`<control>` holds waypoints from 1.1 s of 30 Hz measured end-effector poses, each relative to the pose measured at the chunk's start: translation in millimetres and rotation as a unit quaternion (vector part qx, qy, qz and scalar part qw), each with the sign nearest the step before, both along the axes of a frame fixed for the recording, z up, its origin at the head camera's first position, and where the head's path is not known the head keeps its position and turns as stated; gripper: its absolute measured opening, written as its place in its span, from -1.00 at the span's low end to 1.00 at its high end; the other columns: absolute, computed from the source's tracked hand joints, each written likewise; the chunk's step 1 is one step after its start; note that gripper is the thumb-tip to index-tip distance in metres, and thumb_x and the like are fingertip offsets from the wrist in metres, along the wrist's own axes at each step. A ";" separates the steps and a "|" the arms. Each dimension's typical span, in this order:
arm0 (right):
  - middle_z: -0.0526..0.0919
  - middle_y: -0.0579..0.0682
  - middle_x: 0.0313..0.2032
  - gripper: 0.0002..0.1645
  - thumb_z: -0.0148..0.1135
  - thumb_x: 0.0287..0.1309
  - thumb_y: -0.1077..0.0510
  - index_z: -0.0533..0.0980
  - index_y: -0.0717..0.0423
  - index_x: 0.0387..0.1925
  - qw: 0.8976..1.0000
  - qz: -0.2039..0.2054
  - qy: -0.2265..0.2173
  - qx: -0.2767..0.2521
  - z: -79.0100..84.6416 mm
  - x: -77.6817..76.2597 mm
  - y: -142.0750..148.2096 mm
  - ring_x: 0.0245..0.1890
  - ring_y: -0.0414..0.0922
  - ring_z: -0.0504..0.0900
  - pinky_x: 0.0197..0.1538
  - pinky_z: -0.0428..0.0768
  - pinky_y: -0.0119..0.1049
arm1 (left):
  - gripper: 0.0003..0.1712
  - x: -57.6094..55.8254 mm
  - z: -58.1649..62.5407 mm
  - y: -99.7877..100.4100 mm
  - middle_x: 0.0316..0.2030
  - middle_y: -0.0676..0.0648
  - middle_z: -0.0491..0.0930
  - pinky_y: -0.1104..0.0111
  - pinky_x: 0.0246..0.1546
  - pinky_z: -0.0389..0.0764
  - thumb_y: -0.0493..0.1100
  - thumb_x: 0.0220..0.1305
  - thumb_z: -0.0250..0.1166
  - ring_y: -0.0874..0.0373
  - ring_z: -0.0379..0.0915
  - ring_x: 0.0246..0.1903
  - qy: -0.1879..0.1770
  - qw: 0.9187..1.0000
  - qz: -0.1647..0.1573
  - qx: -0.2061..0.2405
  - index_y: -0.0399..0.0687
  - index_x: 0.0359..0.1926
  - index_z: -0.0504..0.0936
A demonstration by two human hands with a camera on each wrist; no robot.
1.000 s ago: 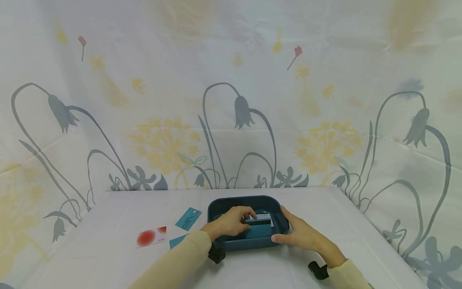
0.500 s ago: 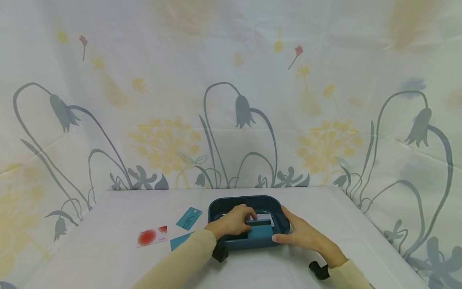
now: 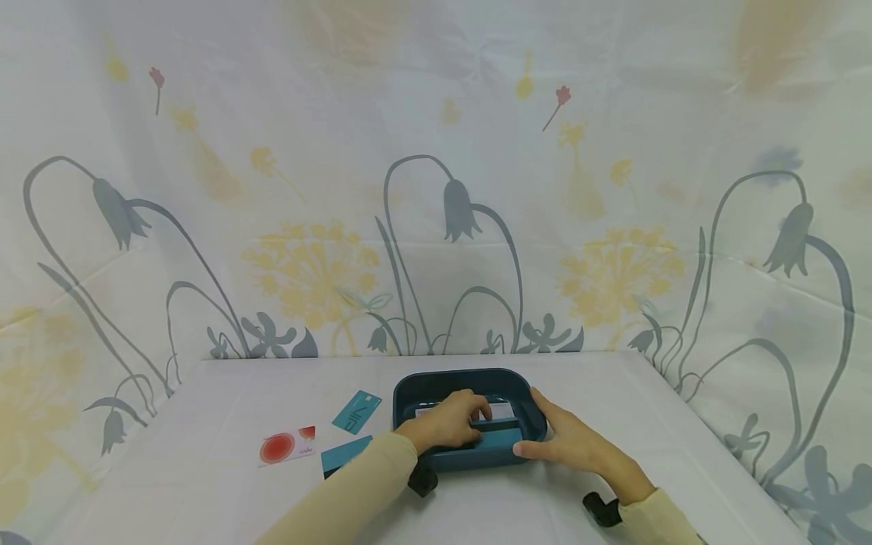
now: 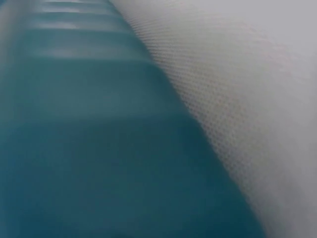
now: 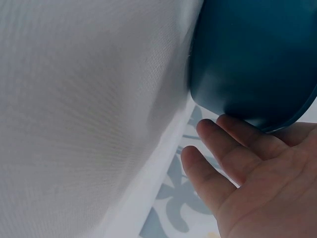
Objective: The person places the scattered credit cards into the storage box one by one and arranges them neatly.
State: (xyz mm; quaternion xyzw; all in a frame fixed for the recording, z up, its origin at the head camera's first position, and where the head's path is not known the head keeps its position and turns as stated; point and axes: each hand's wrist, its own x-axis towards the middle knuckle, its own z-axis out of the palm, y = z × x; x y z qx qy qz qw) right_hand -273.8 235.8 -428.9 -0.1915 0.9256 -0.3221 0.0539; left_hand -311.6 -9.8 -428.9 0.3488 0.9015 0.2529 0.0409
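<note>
A dark blue-green tray point(image 3: 470, 459) with raised walls rests on the table. My left hand point(image 3: 446, 422) reaches inside it and holds a blue card point(image 3: 502, 440) with a dark stripe, its fingers bent at the card's left end. Behind it in the tray shows part of a white card point(image 3: 502, 410). My right hand point(image 3: 568, 441) grips the tray's right end, thumb on the near corner and index finger toward the far one. In the right wrist view the other fingers point(image 5: 225, 148) lie loosely extended by the tray's end wall. The left wrist view shows only tray wall and cloth.
Left of the tray lie a blue card point(image 3: 357, 412) marked VIP, another blue card point(image 3: 344, 453) partly behind the left sleeve, and a white card with red shapes point(image 3: 286, 446). A patterned curtain point(image 3: 436, 189) rises behind the white-covered table point(image 3: 204, 454).
My left hand has moved slightly right inside the tray. The striped blue card has shifted right and tipped, showing more of the white card behind. My right hand has stayed put.
</note>
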 end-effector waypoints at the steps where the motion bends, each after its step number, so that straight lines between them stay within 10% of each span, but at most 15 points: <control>1: 0.04 0.23 0.42 0.29 0.31 -0.02 -0.34 -0.11 0.23 0.47 1.000 0.001 0.000 0.000 0.0 -0.2 0.0 0.38 0.23 0.10 0.26 0.16 0.25 | -0.68 0.1 -0.4 0.4 -0.30 0.02 0.47 0.48 -0.30 0.45 -0.27 0.09 0.40 0.30 0.33 -0.34 -0.001 1.000 0.001 -0.003 0.01 -0.09 0.62; 33: 0.02 0.23 0.43 0.29 0.33 -0.02 -0.31 -0.12 0.22 0.47 1.000 0.001 -0.009 -0.009 0.4 -0.4 -0.6 0.38 0.25 0.07 0.26 0.14 0.27 | -0.74 -0.5 -3.3 2.9 -0.32 0.09 0.57 0.48 -0.26 0.49 -0.19 0.11 0.41 0.33 0.45 -0.32 0.010 0.999 -0.009 -0.030 0.06 -0.12 0.67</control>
